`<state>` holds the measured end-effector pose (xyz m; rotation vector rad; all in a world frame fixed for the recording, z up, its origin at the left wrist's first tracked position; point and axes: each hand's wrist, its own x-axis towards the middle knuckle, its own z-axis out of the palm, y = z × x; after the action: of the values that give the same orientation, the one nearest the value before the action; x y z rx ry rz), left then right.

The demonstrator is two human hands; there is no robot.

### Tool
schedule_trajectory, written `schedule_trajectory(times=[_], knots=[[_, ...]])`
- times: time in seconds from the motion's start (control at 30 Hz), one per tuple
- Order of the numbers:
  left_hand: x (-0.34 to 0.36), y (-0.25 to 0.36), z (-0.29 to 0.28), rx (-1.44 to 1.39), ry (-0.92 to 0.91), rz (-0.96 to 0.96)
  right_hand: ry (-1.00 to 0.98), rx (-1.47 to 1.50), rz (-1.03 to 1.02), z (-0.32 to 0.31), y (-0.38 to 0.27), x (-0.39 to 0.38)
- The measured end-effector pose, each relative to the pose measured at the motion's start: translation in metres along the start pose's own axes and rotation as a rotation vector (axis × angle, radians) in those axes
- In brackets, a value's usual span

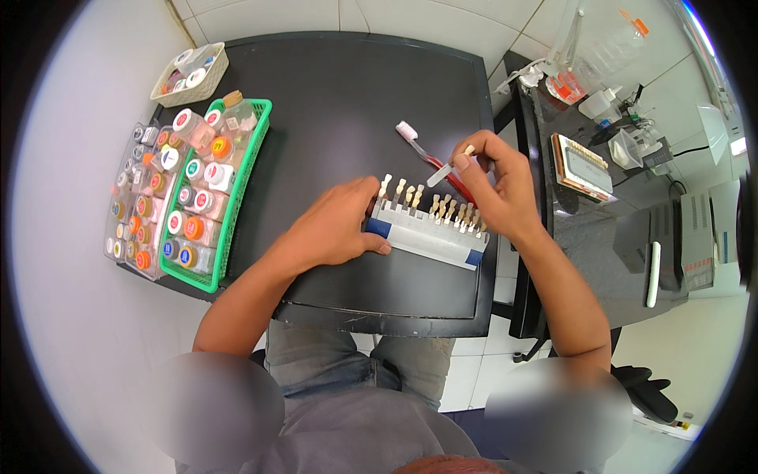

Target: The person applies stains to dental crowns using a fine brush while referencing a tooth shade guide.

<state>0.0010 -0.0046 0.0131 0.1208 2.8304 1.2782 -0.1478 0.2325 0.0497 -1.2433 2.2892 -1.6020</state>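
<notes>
A grey metal tooth shade guide (430, 237) with blue ends lies on the black table, a row of tooth-coloured tabs standing along its far edge. My left hand (338, 221) is closed around the guide's left end, thumb on the near side and fingers behind. Above the right end, my right hand (499, 178) pinches a single shade tab (440, 174), its flat pale strip pointing left and its tooth tip showing over the fingers. A red and white toothbrush (418, 142) lies just beyond the guide, its handle partly behind the tab and my right hand.
On the left, a green basket (264, 134) and a clear tray hold several capped jars. A small cream basket (189, 93) stands at the far left corner. The dark side counter at right carries another shade guide (584, 167), a clear bottle (604, 59) and grey equipment (643, 231).
</notes>
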Motion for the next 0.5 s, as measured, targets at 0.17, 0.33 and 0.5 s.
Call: schedule_trajectory(times=[0.17,0.33,0.5], knots=[[-0.001,-0.001,0.001,-0.073,0.017,-0.076,-0.016,0.03,-0.158,0.005,0.0,-0.001],[-0.004,0.004,0.0,-0.088,0.028,-0.088,-0.023,-0.032,-0.185,0.004,-0.004,-0.002],[0.0,0.01,-0.003,0.032,0.286,0.125,-0.023,-0.074,-0.188,0.005,-0.015,-0.002]])
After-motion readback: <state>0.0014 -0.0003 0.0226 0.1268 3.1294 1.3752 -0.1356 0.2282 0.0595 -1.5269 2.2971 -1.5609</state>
